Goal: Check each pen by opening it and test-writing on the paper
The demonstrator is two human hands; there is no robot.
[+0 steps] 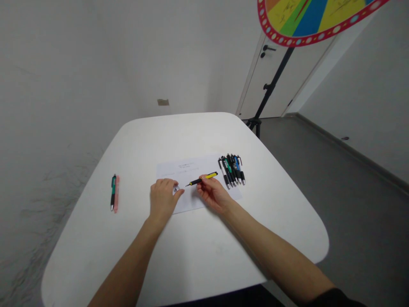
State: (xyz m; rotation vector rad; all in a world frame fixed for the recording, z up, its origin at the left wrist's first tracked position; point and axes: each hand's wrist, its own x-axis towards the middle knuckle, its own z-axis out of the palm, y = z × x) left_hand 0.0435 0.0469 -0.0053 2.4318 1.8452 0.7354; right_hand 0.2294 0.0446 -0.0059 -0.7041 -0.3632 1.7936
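Observation:
In my right hand (213,194) a yellow and black pen (210,175) is pinched between thumb and fingers. Its thin, bare-looking dark tip points left, toward my left hand (164,193), without touching it. The left fingers curl around a small whitish item (177,188) with a dark mark, mostly covered and too small to name. Under both hands lies a white sheet of paper (191,204) with a few lines of writing near its top. Several pens (231,170) in black, white, green and blue lie side by side at the sheet's right edge.
A green and black pen (113,192) and a pink pen (116,194) lie together on the left of the white table (191,128). Past the table's far right corner stands a colourful wheel (306,21) on a black stand (275,81), before a door (287,85).

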